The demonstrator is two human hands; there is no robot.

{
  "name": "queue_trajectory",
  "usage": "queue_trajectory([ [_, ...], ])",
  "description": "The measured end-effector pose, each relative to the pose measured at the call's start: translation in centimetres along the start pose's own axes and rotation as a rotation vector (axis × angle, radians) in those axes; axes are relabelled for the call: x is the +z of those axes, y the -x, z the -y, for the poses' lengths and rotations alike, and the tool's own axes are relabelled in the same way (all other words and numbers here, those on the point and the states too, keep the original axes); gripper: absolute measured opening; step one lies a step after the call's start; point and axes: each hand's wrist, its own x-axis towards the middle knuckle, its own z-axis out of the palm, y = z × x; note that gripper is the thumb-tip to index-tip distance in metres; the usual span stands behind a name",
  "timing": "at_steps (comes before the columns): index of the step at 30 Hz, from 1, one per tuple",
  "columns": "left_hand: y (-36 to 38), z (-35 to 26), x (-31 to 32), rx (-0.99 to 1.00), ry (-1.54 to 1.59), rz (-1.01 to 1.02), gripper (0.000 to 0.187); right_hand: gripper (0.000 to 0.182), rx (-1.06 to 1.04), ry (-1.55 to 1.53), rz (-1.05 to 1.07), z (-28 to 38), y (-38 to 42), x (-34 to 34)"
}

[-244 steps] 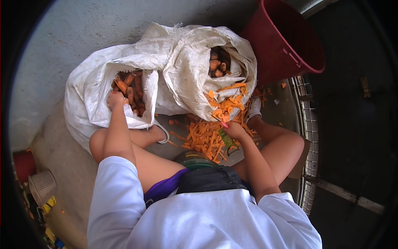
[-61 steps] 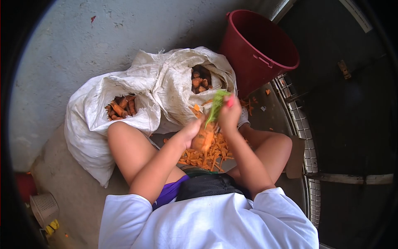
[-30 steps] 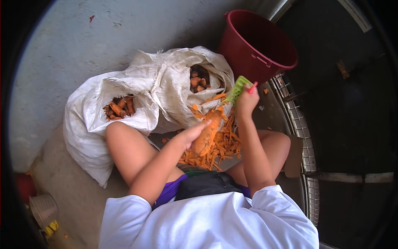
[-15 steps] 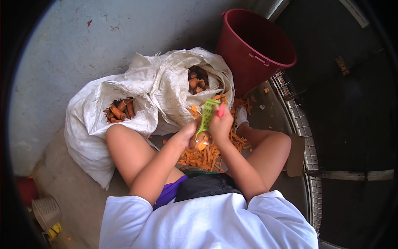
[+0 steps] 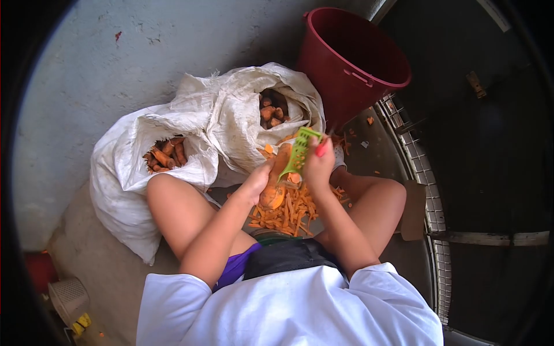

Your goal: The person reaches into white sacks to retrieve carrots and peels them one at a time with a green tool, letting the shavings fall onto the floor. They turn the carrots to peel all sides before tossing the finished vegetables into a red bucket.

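Note:
My left hand point(image 5: 258, 177) is wrapped around a thick orange-brown carrot point(image 5: 272, 196), held slanting over the floor between my knees. Its lower end shows bright, peeled orange flesh. In my right hand point(image 5: 319, 168) is a light green peeler point(image 5: 298, 152) with a slotted body, lying along the carrot's right side. A small red piece shows near the fingers of that hand. Below both hands lies a heap of orange peelings point(image 5: 291, 214).
Two white woven sacks point(image 5: 124, 196) with rolled-open mouths stand ahead on the left, with unpeeled carrots point(image 5: 165, 154) inside. Behind them on the right is a dark red bucket point(image 5: 329, 75). A wire-mesh edge point(image 5: 424, 173) runs down the right side. A perforated basket point(image 5: 69, 299) sits at lower left.
My right hand and the peeler have shifted slightly right, away from my left hand. The carrot has tilted more upright, and more of its length shows.

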Motion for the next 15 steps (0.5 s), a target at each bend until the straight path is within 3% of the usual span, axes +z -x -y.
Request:
queue_trajectory([
  [1,-0.2,0.1,-0.1,-0.011,0.026,0.0,0.041,0.023,-0.2,0.13,-0.031,-1.3,0.2,0.5],
  [4,0.2,-0.2,0.0,-0.041,0.065,-0.011,0.04,0.021,-0.038,0.046,-0.031,-1.8,-0.3,-0.3],
  [8,0.0,-0.3,-1.6,-0.067,0.027,0.093,0.044,0.018,-0.164,0.233,-0.012,-2.7,-2.0,-2.4],
  [12,-0.3,0.0,-1.1,-0.124,0.187,0.139,0.043,0.016,0.045,-0.124,-0.011,-1.9,-2.0,-1.9],
  [15,-1.3,1.2,-1.1,-0.118,0.265,0.129,0.037,0.014,0.098,-0.142,0.049,-0.6,0.0,-0.4],
])
